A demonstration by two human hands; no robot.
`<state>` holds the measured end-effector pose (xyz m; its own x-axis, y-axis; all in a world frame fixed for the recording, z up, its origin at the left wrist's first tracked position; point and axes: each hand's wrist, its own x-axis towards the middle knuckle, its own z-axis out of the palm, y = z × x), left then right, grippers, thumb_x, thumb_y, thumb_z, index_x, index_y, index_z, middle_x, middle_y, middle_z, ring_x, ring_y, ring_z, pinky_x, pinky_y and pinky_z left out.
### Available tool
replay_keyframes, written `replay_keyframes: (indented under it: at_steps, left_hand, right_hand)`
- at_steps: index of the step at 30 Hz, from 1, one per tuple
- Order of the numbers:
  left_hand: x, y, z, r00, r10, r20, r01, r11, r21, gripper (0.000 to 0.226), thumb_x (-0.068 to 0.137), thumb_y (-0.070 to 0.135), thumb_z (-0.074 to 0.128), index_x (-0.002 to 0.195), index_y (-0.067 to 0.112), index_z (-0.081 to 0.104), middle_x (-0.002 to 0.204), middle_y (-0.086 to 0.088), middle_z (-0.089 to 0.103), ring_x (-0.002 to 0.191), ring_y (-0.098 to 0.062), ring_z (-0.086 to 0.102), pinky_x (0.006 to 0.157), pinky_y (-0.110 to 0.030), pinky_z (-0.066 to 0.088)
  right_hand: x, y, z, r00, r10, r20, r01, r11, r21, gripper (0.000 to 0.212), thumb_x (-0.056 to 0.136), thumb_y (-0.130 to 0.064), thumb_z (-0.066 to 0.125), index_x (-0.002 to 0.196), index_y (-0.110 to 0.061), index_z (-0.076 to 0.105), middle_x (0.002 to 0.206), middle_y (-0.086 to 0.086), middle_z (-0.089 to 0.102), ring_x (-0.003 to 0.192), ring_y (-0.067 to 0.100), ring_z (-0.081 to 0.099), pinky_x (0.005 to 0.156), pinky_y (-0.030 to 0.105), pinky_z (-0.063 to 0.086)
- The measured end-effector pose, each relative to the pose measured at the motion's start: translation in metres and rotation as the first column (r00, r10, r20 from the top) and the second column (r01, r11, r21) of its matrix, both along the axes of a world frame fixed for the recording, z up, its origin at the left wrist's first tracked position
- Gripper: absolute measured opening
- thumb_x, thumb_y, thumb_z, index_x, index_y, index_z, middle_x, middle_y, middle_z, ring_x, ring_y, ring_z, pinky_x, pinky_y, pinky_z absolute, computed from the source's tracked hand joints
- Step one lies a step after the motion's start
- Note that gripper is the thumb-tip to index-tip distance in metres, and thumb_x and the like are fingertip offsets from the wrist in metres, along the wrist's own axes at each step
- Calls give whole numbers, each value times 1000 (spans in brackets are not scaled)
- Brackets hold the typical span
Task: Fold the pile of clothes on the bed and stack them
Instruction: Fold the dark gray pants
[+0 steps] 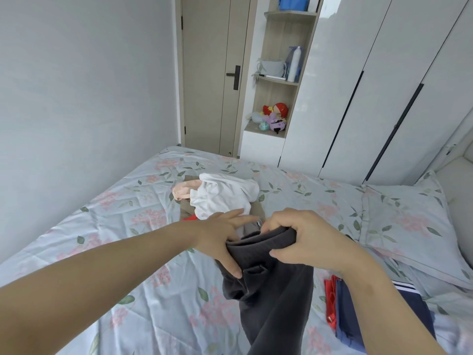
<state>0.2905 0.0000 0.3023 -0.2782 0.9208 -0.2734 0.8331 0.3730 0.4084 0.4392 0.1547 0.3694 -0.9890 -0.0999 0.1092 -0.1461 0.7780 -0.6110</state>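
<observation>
Grey trousers (271, 295) hang above the bed (122, 213); the right hand (309, 239) grips their waistband with curled fingers, the left hand (222, 239) pinches it under its thumb.

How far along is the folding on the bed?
Done: folded red and navy blue clothes stacked by the floral pillow. In hand: left hand and right hand hold dark grey trousers by the waistband, hanging unfolded. Left: crumpled white garment, pink garment and tan garment in the pile.
</observation>
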Motion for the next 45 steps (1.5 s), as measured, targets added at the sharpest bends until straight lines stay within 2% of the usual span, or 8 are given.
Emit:
replay_keyframes:
  at_steps: [4,13,16,22,30,36,41,45]
  left_hand:
    - [18,6,-9,913,117,391,-88,992,-92,38,69,42,77,103,38,61,106,17,66,105,-10,61,94,-29,48]
    - [-11,-5,31,969,238,64,-237,971,-19,31,77,43,72,78,12,65,67,6,59,67,-13,56,62,-23,42]
    - [-15,-7,51,972,234,-28,-234,972,-3,34,73,46,73,63,18,56,59,9,53,87,-22,59,81,-31,46]
    - [-20,-27,66,947,320,25,-321,947,28,52,41,71,59,76,34,68,122,-2,63,130,-23,42,102,-42,42]
    - [-24,-22,62,935,353,-46,-356,930,-88,79,35,79,63,89,21,68,104,6,68,111,-17,56,90,-35,51]
    - [-33,-26,65,945,326,-1,-326,944,-58,39,45,69,68,70,40,64,109,13,64,119,-15,50,95,-37,47]
    - [-33,-32,63,872,381,308,-414,909,45,53,60,76,49,70,26,65,82,9,55,81,-9,49,79,-25,37]
    - [-36,-31,58,838,368,403,-405,914,9,10,83,19,71,89,18,63,81,-1,65,68,-12,63,72,-32,54]
  right_hand:
    - [2,10,1,998,7,-69,-6,1000,29,20,65,-12,68,64,-21,49,75,-3,52,65,6,47,58,18,33]
    - [-11,46,-25,984,-180,2,178,974,141,18,74,-17,77,75,-22,59,84,-8,48,83,8,47,63,10,32]
    - [-18,53,-30,968,-250,36,240,953,186,19,75,-23,78,75,-10,64,103,-10,41,106,9,37,76,17,29]
    - [-24,38,-16,965,-258,-36,260,965,45,27,78,-10,71,65,-19,49,64,-6,51,60,8,47,52,16,34]
    - [-39,3,0,997,-77,23,67,951,302,30,76,-15,67,60,-25,44,82,-6,40,68,9,43,64,28,39]
    - [-27,16,5,992,39,119,-72,957,283,21,74,-10,68,64,-21,53,110,-18,41,98,2,42,81,24,38]
    - [-16,25,13,998,55,17,-57,969,241,36,73,-12,69,59,-36,48,115,-39,40,110,4,31,86,14,26]
    - [-11,27,19,999,37,-10,-35,988,152,28,71,-4,67,72,-31,63,98,-14,64,93,4,50,77,13,35]
